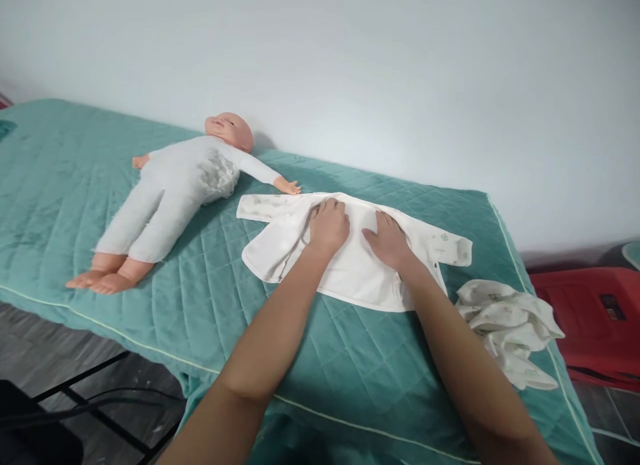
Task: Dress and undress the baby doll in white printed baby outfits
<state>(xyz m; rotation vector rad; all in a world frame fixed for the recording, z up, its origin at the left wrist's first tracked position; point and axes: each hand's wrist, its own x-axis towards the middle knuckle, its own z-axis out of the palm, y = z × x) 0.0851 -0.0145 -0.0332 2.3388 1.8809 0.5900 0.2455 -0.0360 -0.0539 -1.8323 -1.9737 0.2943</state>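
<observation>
A small white baby shirt [350, 265] lies spread out on the teal quilted cover [210, 298], sleeves stretched left and right. My left hand [327, 226] rests on the shirt's upper left part with its fingers curled down onto the cloth. Beside it, my right hand [390, 242] lies flat on the cloth, fingers stretched out. Left of the shirt a baby doll [175, 192] in a pale grey suit lies on its back, one arm reaching toward the shirt's left sleeve.
A crumpled white printed garment [510, 325] lies near the cover's right edge. Beyond that edge a red plastic object [595, 318] stands on the floor. A pale wall runs behind. A black frame and cable [85, 398] show below the left front edge.
</observation>
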